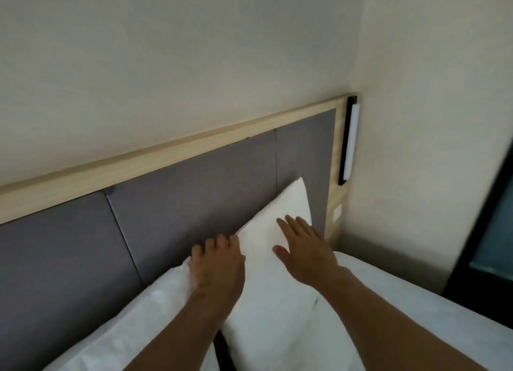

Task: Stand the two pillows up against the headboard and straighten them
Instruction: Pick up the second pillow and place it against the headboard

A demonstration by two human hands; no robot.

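Two white pillows lean against the grey padded headboard. The right pillow stands with one corner pointing up near the headboard's right end. The left pillow stands beside it, lower and further left. My left hand rests where the two pillows meet at their top edges, fingers curled over the edge. My right hand lies flat on the face of the right pillow, fingers spread, holding nothing.
The headboard has a light wooden frame. A black and white wall fixture hangs at its right end, with a small switch plate below. White bedding lies at the lower right. A dark piece of furniture stands at the right edge.
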